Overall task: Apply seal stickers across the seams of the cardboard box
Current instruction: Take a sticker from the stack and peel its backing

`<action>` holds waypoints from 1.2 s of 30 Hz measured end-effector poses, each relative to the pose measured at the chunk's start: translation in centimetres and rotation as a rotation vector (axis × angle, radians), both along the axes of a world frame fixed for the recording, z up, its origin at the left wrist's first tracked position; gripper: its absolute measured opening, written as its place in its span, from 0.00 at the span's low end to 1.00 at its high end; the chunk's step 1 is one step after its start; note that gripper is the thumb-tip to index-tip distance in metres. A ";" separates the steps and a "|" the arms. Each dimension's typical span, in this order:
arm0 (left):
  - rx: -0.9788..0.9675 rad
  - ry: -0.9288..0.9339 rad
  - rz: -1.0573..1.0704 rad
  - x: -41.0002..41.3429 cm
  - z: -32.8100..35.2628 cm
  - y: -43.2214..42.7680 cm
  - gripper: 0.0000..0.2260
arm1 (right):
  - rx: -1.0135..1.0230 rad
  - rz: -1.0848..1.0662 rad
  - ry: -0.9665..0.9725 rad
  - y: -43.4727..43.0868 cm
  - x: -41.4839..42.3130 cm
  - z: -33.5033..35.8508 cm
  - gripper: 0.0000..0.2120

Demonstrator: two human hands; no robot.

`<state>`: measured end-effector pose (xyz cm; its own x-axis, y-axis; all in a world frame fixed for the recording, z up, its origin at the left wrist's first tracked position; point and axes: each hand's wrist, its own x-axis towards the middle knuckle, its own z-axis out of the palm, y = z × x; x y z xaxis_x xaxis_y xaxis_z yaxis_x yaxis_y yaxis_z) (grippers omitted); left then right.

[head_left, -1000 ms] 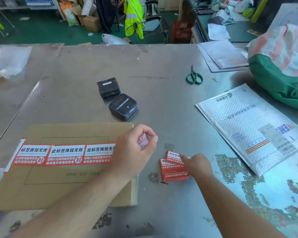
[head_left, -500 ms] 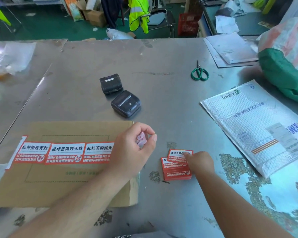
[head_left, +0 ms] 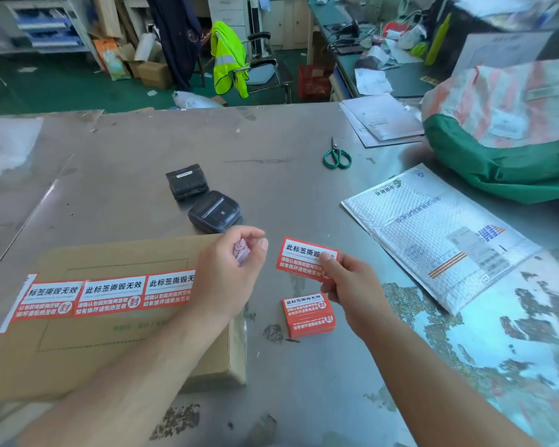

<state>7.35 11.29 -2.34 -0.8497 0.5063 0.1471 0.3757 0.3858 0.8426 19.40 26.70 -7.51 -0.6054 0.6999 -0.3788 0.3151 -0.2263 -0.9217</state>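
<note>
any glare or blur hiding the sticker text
Head view: glare washes the right side of the table; large print on the sticker in the right hand and on the stickers on the box reads clearly, fine print is soft; the scrap in the left hand is blurred.

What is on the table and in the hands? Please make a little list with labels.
left hand: pinches a small crumpled pinkish paper scrap
right hand: holds one red-and-white rectangular seal sticker
sticker stack: red pile on the grey metal table, beside the box
box: flat brown cardboard, three stickers stuck in a row
nearby: green-handled scissors, two small black devices, white bubble mailer
</note>
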 end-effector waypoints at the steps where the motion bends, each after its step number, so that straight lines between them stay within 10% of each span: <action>1: -0.019 -0.022 0.011 0.1 0.5 0.0 0.03 | 0.000 0.002 0.047 -0.4 0.4 1.0 0.12; 8: -0.016 -0.358 -0.104 1.7 2.7 -0.6 0.07 | 0.038 0.040 0.158 -2.9 2.7 4.7 0.10; 15: -0.152 -0.196 -0.048 2.7 3.5 -2.5 0.07 | 0.294 0.024 0.001 -4.8 2.9 5.5 0.05; 21: 0.055 -0.618 -0.168 2.8 4.3 -3.6 0.14 | 0.309 0.037 -0.017 -5.3 2.6 5.9 0.06; 36: 0.219 -0.778 -0.046 3.3 4.4 -5.0 0.09 | 0.458 -0.005 0.075 -6.4 2.3 6.1 0.06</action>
